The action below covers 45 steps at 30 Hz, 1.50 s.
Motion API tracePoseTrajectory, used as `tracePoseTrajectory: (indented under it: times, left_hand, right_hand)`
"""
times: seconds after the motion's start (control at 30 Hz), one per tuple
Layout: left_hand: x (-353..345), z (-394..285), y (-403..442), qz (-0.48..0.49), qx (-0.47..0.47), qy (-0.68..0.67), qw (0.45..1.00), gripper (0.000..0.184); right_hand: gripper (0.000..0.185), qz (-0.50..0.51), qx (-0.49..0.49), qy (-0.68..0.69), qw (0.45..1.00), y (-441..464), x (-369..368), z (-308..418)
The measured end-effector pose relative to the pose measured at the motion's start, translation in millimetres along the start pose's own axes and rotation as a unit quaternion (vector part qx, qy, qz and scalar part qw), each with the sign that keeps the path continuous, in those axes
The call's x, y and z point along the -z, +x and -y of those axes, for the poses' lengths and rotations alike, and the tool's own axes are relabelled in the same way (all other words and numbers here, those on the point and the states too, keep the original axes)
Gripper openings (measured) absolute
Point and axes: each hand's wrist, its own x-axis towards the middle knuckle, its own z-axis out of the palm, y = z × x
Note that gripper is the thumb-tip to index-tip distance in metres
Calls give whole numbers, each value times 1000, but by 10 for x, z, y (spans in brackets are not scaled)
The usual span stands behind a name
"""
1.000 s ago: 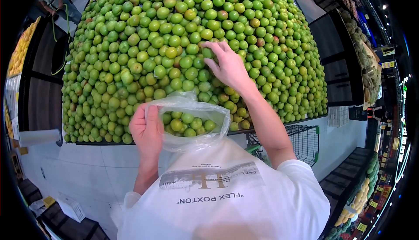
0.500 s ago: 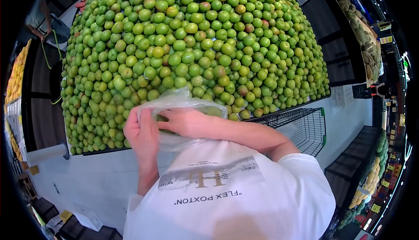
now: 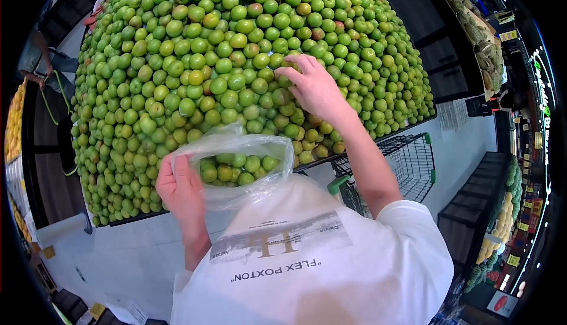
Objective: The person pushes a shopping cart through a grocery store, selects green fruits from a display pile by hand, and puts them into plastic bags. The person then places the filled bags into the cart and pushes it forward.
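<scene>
My left hand (image 3: 179, 188) is closed on the left rim of a clear plastic bag (image 3: 280, 171), whose mouth gapes upward. Several round green fruits (image 3: 239, 170), like plums or jujubes, lie inside it. My right hand (image 3: 314, 87) reaches over the big heap of the same fruit (image 3: 177, 59), just beyond the bag. Its fingers are apart and curve down near the fruit, and I see nothing held in them. Some fruits in the heap carry a reddish or yellow blush.
A wire shopping cart with green corners (image 3: 407, 162) stands to the right, against the fruit stand. Dark shelving (image 3: 478, 201) with produce runs along the far right. Another person's arm (image 3: 40, 53) shows at the upper left. A white roll (image 3: 62, 230) is at the lower left.
My right hand has come out of the bag and moved up and right over the heap. Fruit inside the bag now shows. My left hand keeps its grip on the rim.
</scene>
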Motion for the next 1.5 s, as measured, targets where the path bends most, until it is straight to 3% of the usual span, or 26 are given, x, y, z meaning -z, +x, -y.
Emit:
tracePoseTrajectory:
  times: [0.3,0.4,0.47,0.5,0.53,0.6,0.73,0.77,0.87,0.93,0.97,1.03,1.17,1.33,1.4,1.43,1.5]
  left_hand:
    - [16,10,23,16,-1,8,1000,20]
    - [-6,-27,3,20,-7,12,1000,20]
    - [-43,-54,-13,6,0,15,1000,19]
    - [-51,-65,-17,0,0,15,1000,19]
    - [-61,-74,-17,3,1,16,1000,19]
    - [-58,-73,-23,4,4,18,1000,18]
    - [-27,-41,-8,30,3,12,999,16]
    - [-24,-33,-10,31,-2,8,999,16]
    - [-30,-36,-30,37,-13,17,999,16]
    - [-40,14,-21,27,-19,10,999,16]
    - [-44,32,-10,13,-25,0,1000,16]
    - [-19,20,16,4,-21,11,1000,16]
    - [-33,-6,19,-22,-9,28,999,17]
    - [-11,-43,17,0,-8,16,1000,17]
    - [-11,-39,18,0,-11,18,1000,17]
    - [-14,-40,18,0,-10,22,1000,17]
    - [-24,-38,20,4,-11,25,1000,17]
  right_hand:
    - [47,178,0,-23,984,203,-47,-222]
    - [46,134,-1,40,990,181,-20,-274]
    - [45,-14,-54,209,976,176,21,-232]
    - [44,-25,-86,302,949,179,91,-162]
    - [44,-20,-83,304,949,168,166,-43]
    - [44,43,-29,557,829,78,306,278]
    - [45,221,78,699,675,-99,137,1012]
    - [45,220,77,700,675,-105,62,1114]
    - [46,285,-3,629,724,-61,-124,1350]
    - [34,353,-49,407,841,17,-224,1470]
    - [34,349,-52,407,842,-5,-363,1527]
    - [27,177,115,266,941,-102,-641,1594]
    - [24,67,146,253,954,-189,-584,1486]
    - [17,1,48,389,920,-170,124,1014]
    - [19,-117,-2,267,957,-49,162,549]
    - [26,-137,-73,213,965,-31,125,287]
    - [54,-121,-183,-15,975,-24,52,-149]
